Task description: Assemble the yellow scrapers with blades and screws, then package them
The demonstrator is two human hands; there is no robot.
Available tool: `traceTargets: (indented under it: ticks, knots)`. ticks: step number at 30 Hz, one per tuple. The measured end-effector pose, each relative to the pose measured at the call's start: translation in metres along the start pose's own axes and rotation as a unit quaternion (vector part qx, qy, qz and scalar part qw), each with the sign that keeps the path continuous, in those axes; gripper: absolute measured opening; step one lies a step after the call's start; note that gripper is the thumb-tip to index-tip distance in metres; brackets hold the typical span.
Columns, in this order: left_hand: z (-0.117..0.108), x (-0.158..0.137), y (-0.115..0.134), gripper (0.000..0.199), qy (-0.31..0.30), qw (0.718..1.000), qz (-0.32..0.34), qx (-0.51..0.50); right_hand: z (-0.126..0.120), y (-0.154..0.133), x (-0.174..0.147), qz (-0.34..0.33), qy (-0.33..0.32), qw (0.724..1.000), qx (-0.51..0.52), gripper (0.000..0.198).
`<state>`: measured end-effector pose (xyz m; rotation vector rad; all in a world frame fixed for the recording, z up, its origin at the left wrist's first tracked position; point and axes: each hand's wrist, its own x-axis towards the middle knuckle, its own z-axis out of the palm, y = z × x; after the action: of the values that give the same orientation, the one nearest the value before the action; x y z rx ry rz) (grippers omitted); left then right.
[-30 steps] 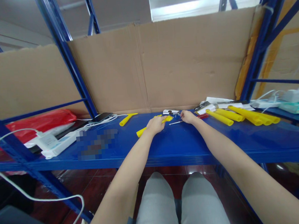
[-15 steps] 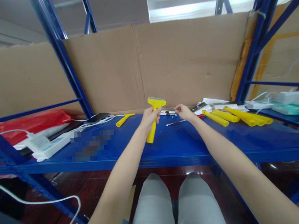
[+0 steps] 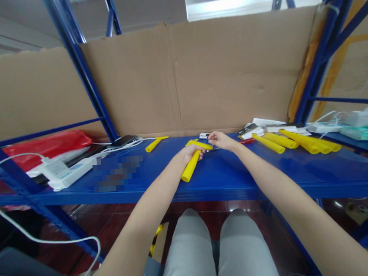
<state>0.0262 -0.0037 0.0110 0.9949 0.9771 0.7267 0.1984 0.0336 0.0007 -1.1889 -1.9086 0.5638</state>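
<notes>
Since the earlier frame, the yellow scraper (image 3: 191, 167) is sitting lower, the closed left hand (image 3: 188, 154) gripping its handle, its head lying just beside the right hand (image 3: 221, 140), whose bent fingers are pinching, contents indiscernible. Work is seemingly continuing: second scraper (image 3: 154, 145) lying leftward, yellow tubular handles (image 3: 281, 140) lying rightward, untouched.

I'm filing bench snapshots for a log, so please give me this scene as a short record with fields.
left hand: grips a yellow plastic T-shaped tool near the top of its handle
right hand: beside that tool's head; contact and anything pinched unclear
surface: blue metal shelf
left side: second yellow plastic T-shaped piece; farther left, white plastic power strip
right side: slim red-handled tool, partly hidden; several yellow plastic tubular handles
behind: upright brown cardboard sheet
</notes>
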Motion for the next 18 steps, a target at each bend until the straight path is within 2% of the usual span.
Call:
traceTargets:
  ticks: [9, 18]
  knots:
    - [0.0009, 0.0005, -0.0019, 0.019, -0.017, 1.0, 0.017, 0.012, 0.0024, -0.0034, -0.0004, 0.041, -0.047, 0.998, -0.028, 0.016]
    - [0.0003, 0.0044, -0.0021, 0.018, -0.007, 1.0, 0.02, 0.008, 0.0057, -0.0085, -0.001, 0.012, -0.048, 0.996, -0.072, 0.015]
